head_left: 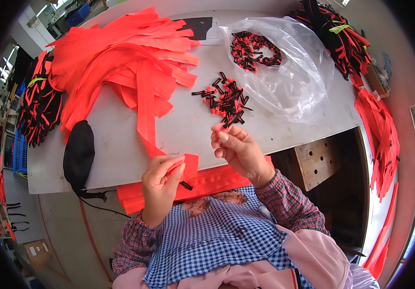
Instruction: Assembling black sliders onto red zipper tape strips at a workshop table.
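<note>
My left hand (161, 180) pinches the end of a red zipper tape (191, 165) between thumb and fingers. That tape runs back up to a large heap of red zipper tapes (120, 62) on the table. A small black pull (186, 185) shows just below my left hand. Held apart, above the table's front edge, my right hand (240, 151) has thumb and forefinger closed on a small zipper slider (225, 126) with a black pull, partly hidden by the fingers. Just beyond it lies a loose pile of red sliders with black pulls (227, 98).
A clear plastic bag (299, 89) with more sliders (255, 50) lies at the back right. Tied black-and-red bundles (41, 103) hang at the left. Near them is a black cloth pouch (79, 154). Red tapes (217, 179) lie across my lap; others (378, 130) hang at the right.
</note>
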Tool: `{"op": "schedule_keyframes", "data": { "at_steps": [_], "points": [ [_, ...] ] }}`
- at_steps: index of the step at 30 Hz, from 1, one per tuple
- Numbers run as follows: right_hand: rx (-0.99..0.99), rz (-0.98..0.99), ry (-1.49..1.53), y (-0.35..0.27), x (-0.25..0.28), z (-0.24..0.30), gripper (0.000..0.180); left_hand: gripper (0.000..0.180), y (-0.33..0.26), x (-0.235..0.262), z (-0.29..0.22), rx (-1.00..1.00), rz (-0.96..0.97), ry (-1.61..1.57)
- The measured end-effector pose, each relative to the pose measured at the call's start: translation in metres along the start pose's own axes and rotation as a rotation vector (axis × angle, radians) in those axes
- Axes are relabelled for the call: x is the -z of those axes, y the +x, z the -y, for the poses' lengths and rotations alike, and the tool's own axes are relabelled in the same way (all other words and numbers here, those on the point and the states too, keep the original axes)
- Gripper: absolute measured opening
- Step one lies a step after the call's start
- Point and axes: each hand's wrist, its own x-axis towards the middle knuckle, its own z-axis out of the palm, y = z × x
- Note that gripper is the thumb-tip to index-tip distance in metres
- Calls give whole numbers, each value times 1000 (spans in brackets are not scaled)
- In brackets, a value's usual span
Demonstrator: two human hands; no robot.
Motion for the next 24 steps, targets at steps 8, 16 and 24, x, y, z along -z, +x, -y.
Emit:
{"op": "schedule_keyframes", "data": {
  "at_steps": [8,16,24],
  "points": [
    [570,131,-1081,-18,-51,-3,33,22,-4,-5,-10,-182,-24,95],
    [557,102,-1064,-19,-53,-15,26,25,-5,-4,-9,-212,-9,56],
    [599,51,-1022,-13,-53,-20,28,25,-4,-1,-7,0,34,-301]
  ]
}}
